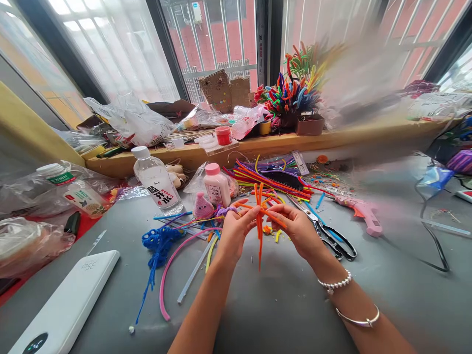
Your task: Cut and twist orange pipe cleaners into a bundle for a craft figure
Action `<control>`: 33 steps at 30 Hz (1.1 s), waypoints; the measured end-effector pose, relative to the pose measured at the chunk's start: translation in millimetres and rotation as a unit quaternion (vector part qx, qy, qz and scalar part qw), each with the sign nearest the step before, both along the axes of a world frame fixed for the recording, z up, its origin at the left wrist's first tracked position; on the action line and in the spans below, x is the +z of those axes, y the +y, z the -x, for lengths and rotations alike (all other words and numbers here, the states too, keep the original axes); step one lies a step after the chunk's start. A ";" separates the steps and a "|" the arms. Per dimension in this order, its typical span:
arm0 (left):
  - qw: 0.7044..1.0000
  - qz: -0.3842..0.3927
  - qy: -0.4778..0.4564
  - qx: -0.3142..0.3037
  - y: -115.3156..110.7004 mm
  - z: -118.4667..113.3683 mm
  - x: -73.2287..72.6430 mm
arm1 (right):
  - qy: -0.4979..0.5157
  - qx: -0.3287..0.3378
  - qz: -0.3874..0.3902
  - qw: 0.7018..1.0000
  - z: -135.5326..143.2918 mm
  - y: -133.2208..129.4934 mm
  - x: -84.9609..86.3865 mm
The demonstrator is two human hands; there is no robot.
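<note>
Orange pipe cleaners (260, 236) cross one another in front of me, held above the grey table. Some point up, one long end hangs down, and others stick out sideways. My left hand (238, 228) pinches them near the crossing from the left. My right hand (297, 228) grips an orange length on the right side, with thumb and fingers closed. Just beyond the right hand lie black-handled scissors (334, 238). A blue crocheted piece (160, 243) and a bent pink pipe cleaner (165, 275) rest left of my left hand.
A pink glue gun (361, 214) with its cord lies at right. Colourful pipe cleaners (273, 179) are heaped behind my hands. A water bottle (157, 182), a pink-capped bottle (217, 187) and a white power bank (70, 305) stand or lie left. A cluttered wooden sill (184, 156) runs behind.
</note>
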State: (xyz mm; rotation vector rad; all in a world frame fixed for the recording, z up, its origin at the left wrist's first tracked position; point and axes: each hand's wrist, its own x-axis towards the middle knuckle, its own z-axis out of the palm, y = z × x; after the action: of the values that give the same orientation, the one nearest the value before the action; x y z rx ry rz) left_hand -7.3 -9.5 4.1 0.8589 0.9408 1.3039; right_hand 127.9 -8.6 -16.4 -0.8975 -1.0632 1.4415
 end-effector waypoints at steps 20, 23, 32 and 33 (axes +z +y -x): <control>0.995 -0.007 0.059 -0.076 0.0 -1.3 -1.3 | 0.018 -0.087 -0.015 0.996 -4.8 4.8 -2.0; 0.991 -0.008 0.085 -0.105 -1.6 -3.2 0.0 | 0.017 -0.093 -0.028 0.995 -6.1 5.1 -2.6; 0.987 -0.025 0.109 -0.111 -1.7 -7.4 -0.1 | 0.014 -0.072 -0.014 0.997 -7.5 5.3 -1.4; 0.988 -0.028 0.110 -0.105 -1.5 -7.6 0.4 | 0.004 -0.066 -0.017 0.998 -7.2 5.3 -1.4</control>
State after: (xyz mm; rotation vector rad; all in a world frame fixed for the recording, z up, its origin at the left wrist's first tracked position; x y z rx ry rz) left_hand 0.3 -11.0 4.5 1.1319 0.9601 1.0721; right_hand 135.1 -3.4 -17.8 -0.9197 -1.0020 1.3122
